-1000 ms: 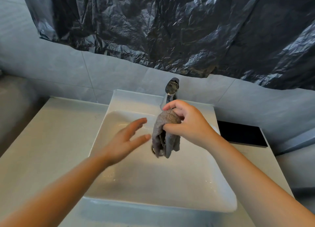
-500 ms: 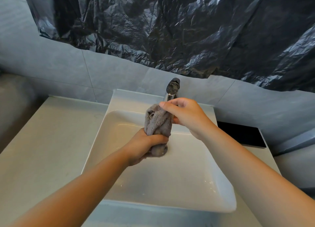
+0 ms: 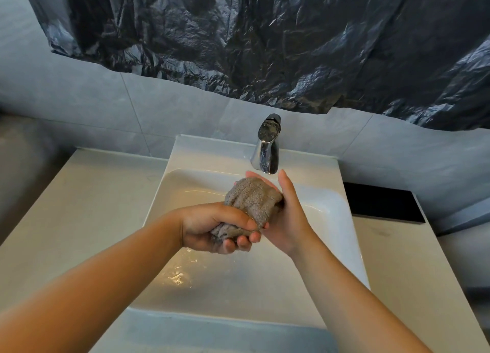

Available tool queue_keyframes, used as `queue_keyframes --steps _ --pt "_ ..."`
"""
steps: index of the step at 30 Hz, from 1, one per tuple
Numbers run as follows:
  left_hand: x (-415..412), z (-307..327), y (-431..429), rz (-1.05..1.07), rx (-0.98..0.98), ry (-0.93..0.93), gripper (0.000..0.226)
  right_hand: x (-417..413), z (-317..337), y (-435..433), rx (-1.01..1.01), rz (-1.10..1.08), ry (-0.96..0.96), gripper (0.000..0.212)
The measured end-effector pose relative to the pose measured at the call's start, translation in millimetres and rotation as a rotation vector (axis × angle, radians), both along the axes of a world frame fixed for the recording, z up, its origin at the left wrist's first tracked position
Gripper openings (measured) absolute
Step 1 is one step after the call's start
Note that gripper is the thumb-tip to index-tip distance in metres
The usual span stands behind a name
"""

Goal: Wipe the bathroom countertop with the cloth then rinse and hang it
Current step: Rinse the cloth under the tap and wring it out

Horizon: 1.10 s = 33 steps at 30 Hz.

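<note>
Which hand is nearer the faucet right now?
Right. The right hand reaches up to just below the faucet, cradling the cloth; the left hand grips the cloth's lower end, nearer the camera.

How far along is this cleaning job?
Wiping looks finished: the cloth is off the countertop and over the sink. The rinse is in hand: the left hand grips the cloth's lower end, the right hand presses flat against it below the faucet, and the sink is wet. Hanging is left; no hook or rail shows.
</note>
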State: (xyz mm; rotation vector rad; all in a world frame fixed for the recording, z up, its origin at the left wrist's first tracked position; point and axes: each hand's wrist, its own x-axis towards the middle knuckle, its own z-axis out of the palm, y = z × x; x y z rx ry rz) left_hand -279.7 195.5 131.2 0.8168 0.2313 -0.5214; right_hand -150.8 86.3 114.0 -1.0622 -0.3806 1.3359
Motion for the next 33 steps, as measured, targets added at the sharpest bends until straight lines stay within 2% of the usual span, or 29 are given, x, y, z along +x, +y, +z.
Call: queue_keyframes --steps 4,6,9,13,16,18,20,22,24,26,29,31,33 --pt "7 3 -1 -0.054 0.13 0.09 0.014 5 11 10 -0.07 -0.1 -0.233 0.041" --pt "11 6 -4 -0.058 0.324 0.148 0.02 7 12 14 -0.141 -0.159 -0.386 0.033" --pt "21 8 -13 -0.074 0.728 0.194 0.022 8 8 17 -0.259 -0.204 -0.617 0.033" --pt "29 6 -32 -0.042 1.312 0.173 0.013 12 -1 18 -0.35 -0.232 -0.713 0.03" --pt "31 2 -39 0.024 1.591 0.041 0.01 17 -4 21 -0.413 -0.26 -0.714 0.028" --pt "29 -1 -39 0.078 1.686 -0.014 0.016 20 -3 22 -0.444 -0.258 -0.691 0.027" --pt "27 0 -36 0.145 1.558 -0.007 0.02 24 1 20 -0.435 -0.238 -0.674 0.026" --pt "24 4 -28 0.212 1.166 0.051 0.018 28 5 13 -0.349 -0.206 -0.662 0.031" --pt "20 6 -17 0.234 0.721 0.089 0.02 31 6 1 -0.216 -0.149 -0.536 0.032" --pt "16 3 -6 0.19 0.401 0.088 0.031 29 1 -12 -0.084 -0.104 -0.436 0.03" --pt "16 -7 2 0.036 -0.024 0.119 0.046 22 -7 -21 -0.032 -0.149 -0.486 0.034" --pt "18 -11 2 -0.072 -0.223 0.123 0.04 18 -5 -17 -0.04 -0.211 -0.549 0.038" --pt "22 -13 0 -0.143 -0.282 0.115 0.033 15 1 -11 -0.037 -0.266 -0.608 0.043"
